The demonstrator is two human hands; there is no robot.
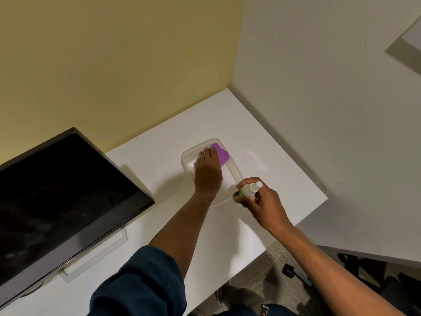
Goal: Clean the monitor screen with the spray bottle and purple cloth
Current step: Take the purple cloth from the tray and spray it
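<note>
My left hand [208,171] lies flat, fingers down on the crumpled purple cloth [220,155], which sits at the far end of the clear rectangular plastic tray [235,172] on the white desk [159,160]; I cannot tell whether the fingers pinch it. My right hand [262,199], just beside the tray's near corner, is wrapped around the small white spray bottle with green label [247,190]. Its long axis runs lower left to upper right, nozzle toward the right. The black flat monitor screen [57,197] stands well left.
</note>
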